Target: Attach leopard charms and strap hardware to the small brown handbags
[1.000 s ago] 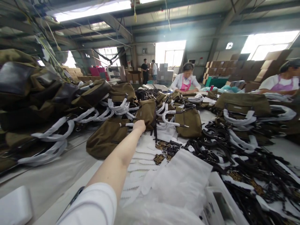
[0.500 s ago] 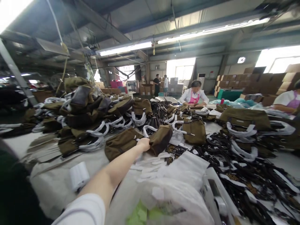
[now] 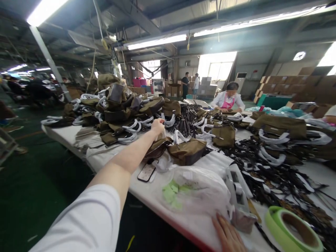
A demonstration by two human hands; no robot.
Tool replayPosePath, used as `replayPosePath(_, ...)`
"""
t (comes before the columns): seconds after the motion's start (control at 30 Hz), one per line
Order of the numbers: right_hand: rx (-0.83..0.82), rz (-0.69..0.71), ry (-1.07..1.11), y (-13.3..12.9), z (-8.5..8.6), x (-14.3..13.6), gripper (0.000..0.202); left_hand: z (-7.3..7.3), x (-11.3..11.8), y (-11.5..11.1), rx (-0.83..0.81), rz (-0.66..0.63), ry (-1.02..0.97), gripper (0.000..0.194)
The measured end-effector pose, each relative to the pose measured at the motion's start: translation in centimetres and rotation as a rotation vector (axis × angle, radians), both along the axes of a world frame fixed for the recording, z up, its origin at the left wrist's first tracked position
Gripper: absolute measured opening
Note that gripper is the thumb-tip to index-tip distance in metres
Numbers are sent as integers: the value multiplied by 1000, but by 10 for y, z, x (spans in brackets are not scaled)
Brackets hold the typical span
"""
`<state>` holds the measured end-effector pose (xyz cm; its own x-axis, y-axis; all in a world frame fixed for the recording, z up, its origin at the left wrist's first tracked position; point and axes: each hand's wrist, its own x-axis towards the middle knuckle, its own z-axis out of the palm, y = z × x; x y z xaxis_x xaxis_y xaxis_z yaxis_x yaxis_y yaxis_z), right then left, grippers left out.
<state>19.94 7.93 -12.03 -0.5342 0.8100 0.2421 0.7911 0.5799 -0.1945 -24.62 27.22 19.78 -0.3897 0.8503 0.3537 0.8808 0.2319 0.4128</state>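
My left hand (image 3: pixel 158 126) reaches out over the table, its fingers closed on the pale-wrapped handle of an olive-brown handbag (image 3: pixel 159 146). The bag's dark lower part shows beneath the hand; part of the handle is hidden by the fingers. Just right of it lies a second olive handbag (image 3: pixel 187 151) with a dark base and a white-wrapped handle (image 3: pixel 181 136). My right hand (image 3: pixel 228 232) rests at the table's near edge, fingers stretched out, holding nothing. Beside its fingertips is a clear plastic bag (image 3: pixel 204 189) with light-green pieces inside.
A phone (image 3: pixel 146 172) lies near the table edge. Heaped handbags (image 3: pixel 115 115) stand at back left, with dark straps (image 3: pixel 273 175) spread at right. A green tape roll (image 3: pixel 294 229) and a grey tray (image 3: pixel 237 189) are near my right hand. A co-worker (image 3: pixel 228 98) sits opposite.
My view has shifted, showing more floor at left. My left hand has risen from between the two bags to the left one's handle. My right hand and the tape roll have come into view.
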Motion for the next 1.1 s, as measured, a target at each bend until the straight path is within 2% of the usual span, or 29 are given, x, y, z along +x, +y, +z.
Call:
replayPosePath(0.13,-33,12,-39,-2,0,4,76,62,-10,-18,253,51,3,34)
replayPosePath(0.23,-27,-13,-27,-6,6,0,71,97,-2,-43,543,-4,-24,24)
replayPosePath(0.3,-15,-31,0,-10,14,-5,67,114,9,-64,744,-100,-140,21)
replayPosePath(0.33,-11,-38,18,-13,20,-8,66,119,17,-76,794,-164,-227,21)
replayPosePath(0.4,-1,-53,74,-21,42,-16,66,125,40,-108,767,-309,-401,25)
replayPosePath(0.43,5,-55,118,-27,59,-21,67,124,53,-127,716,-402,-456,27)
replayPosePath(0.53,53,-2,381,-55,124,-36,71,115,98,-196,523,-649,-525,30)
replayPosePath(0.6,118,85,553,-78,169,-46,71,101,125,-244,387,-823,-591,36)
replayPosePath(0.63,182,85,625,-90,189,-49,73,92,137,-267,322,-921,-622,42)
replayPosePath(0.67,226,52,659,-101,204,-52,73,82,147,-286,285,-1002,-653,48)
replayPosePath(0.73,203,6,629,-118,222,-54,67,58,163,-317,216,-1133,-705,59)
replayPosePath(0.8,44,14,529,-127,225,-53,55,35,172,-336,184,-1196,-743,65)
replayPosePath(0.87,-159,49,456,-129,218,-51,43,16,176,-344,188,-1205,-764,67)
replayPosePath(1.03,-529,132,571,-131,182,-54,28,-17,186,-348,161,-1152,-701,74)
replayPosePath(1.1,-629,67,680,-134,166,-58,32,-34,195,-353,124,-1063,-588,84)
